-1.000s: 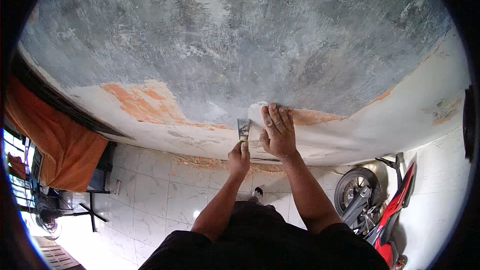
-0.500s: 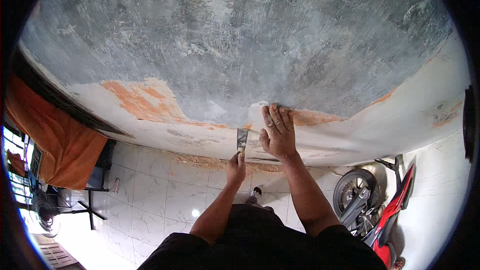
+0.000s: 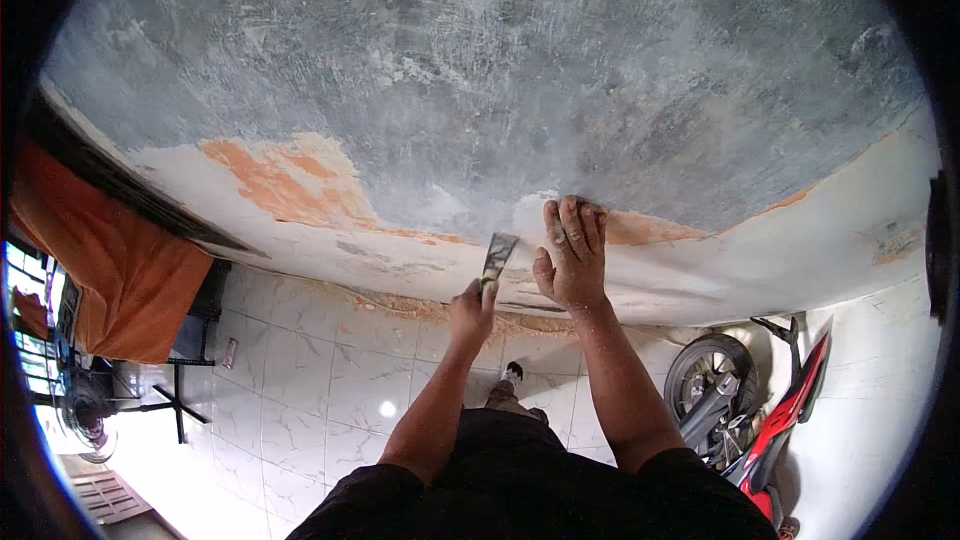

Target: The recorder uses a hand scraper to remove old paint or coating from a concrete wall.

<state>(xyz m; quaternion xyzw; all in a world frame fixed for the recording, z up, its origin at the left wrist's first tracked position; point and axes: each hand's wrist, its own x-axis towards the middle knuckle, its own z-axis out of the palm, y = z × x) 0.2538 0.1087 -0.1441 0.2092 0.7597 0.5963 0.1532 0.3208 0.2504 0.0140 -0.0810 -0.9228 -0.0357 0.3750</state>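
Observation:
My left hand [image 3: 472, 312] is closed round the handle of a putty knife [image 3: 500, 255], its smudged metal blade tilted up to the right. The blade lies at the lower edge of the grey layer on the wall [image 3: 480, 90], where white and orange patches show; whether it touches cannot be made out. My right hand [image 3: 577, 255] is flat on the wall to the right of the blade, fingers stretched upward and dusty. An exposed orange patch [image 3: 650, 231] runs rightward from its fingers. Another, larger orange patch [image 3: 290, 180] is to the left of the knife.
Crumbled debris [image 3: 400, 310] lies along the wall's foot on the white tiled floor [image 3: 300, 370]. A red and black motorcycle [image 3: 765, 435] stands at the right, close to the wall. At the left are an orange cloth [image 3: 100, 260] over dark furniture and a fan [image 3: 88, 415].
The putty knife has tilted to the right and moved slightly up and right. My right hand has shifted a little to the right along the wall. The view has shifted slightly.

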